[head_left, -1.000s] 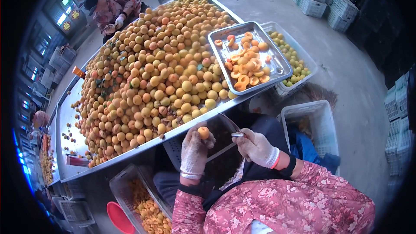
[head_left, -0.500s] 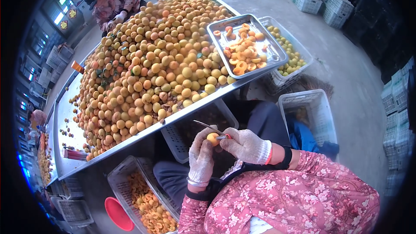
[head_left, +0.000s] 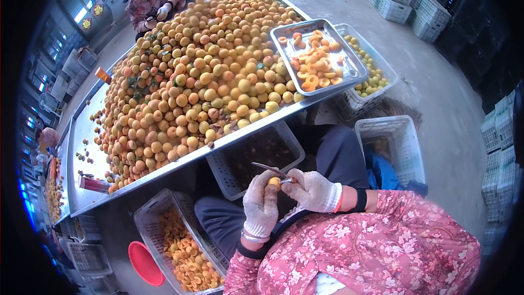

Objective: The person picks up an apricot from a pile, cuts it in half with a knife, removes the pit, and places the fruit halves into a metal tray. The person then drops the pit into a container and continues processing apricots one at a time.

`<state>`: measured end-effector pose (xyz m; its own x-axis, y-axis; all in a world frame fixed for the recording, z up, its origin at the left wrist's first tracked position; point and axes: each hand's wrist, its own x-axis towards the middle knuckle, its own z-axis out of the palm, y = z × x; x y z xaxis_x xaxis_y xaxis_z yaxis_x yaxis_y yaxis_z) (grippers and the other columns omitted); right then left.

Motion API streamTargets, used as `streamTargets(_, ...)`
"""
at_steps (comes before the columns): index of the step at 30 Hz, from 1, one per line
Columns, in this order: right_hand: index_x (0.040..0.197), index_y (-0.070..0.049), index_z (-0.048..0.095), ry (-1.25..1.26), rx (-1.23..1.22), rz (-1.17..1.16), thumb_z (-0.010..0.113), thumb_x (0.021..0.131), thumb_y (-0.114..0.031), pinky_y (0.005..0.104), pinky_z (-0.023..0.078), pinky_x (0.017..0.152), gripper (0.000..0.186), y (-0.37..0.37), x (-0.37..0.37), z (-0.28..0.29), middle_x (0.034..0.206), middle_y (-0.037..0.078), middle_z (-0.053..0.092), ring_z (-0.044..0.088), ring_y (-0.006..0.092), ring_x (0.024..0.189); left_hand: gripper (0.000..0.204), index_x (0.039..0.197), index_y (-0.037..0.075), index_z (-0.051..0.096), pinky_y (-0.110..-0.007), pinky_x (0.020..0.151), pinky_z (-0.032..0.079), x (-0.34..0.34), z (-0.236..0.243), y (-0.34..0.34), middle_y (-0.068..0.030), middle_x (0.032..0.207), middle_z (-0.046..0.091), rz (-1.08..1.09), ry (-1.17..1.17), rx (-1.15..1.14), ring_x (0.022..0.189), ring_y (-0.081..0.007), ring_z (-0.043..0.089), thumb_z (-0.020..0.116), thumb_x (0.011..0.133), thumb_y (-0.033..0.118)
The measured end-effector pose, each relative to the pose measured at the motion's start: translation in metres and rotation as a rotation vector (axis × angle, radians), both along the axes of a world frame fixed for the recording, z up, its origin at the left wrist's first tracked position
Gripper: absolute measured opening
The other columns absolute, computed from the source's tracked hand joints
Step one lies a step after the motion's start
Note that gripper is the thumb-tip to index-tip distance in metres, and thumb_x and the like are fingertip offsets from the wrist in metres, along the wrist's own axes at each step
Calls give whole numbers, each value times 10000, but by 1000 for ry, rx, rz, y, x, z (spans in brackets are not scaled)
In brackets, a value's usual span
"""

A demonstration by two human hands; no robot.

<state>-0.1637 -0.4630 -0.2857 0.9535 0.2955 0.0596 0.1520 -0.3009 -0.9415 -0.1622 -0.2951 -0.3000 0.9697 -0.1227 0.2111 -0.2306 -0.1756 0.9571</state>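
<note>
My left hand (head_left: pixel 259 202), in a dirty knit glove, pinches an apricot (head_left: pixel 273 182) over my lap. Against it, my gloved right hand (head_left: pixel 314 190) grips a small knife (head_left: pixel 268 167), its blade pointing up and left. A crate (head_left: pixel 226 166) with dark contents sits below the table edge just beyond my hands. Above, apricots (head_left: pixel 191 93) are heaped on the metal table (head_left: pixel 82 191), with a steel tray (head_left: pixel 356 65) of halved fruit at its right.
A crate (head_left: pixel 147 224) of apricot halves and a red basin (head_left: pixel 146 262) are lower left. A white crate (head_left: pixel 404 147) with blue cloth is right. Greener fruit (head_left: pixel 368 71) fills a crate behind the tray. A co-worker (head_left: pixel 147 0) is across the table; stacked crates (head_left: pixel 496 125) line the right.
My hands have come together, bringing the knife onto the apricot, and have moved right and slightly down in view since a second ago. The co-worker's hands have shifted slightly.
</note>
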Motion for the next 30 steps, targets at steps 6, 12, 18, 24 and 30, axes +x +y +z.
streamTargets(6,941,-26,561,-88,-40,-20,592,944,-220,361,445,535,196,7,-3,-17,644,156,597,634,310,600,157,1052,13,607,-337,736,492,-5,-2,1,-146,892,624,47,-98,167,798,-286,629,529,937,86)
streamTargets(12,929,-26,569,60,47,0,565,967,-278,376,473,581,255,14,3,-27,726,202,626,644,365,683,195,1060,-3,616,-348,796,495,-5,-5,4,-159,945,651,73,-44,176,870,-304,644,526,935,116)
streamTargets(18,909,-41,559,101,156,-29,513,992,-296,349,443,501,272,18,9,-40,639,124,596,581,241,526,219,1090,-9,606,-335,793,495,1,-10,2,-141,968,657,57,-64,256,858,-258,641,517,952,137)
streamTargets(24,842,-74,531,1125,621,107,406,1017,-427,249,250,336,414,4,23,2,514,-23,368,293,93,342,304,1132,-29,580,-283,797,482,-3,-20,-1,-76,971,646,62,93,-95,873,-143,600,459,1008,220)
streamTargets(30,870,-45,545,1040,828,321,448,1002,-448,253,301,356,435,-2,9,10,501,0,407,344,104,342,391,1193,3,548,-282,830,485,2,-24,-5,-77,1034,622,71,275,-554,906,-148,605,518,997,340)
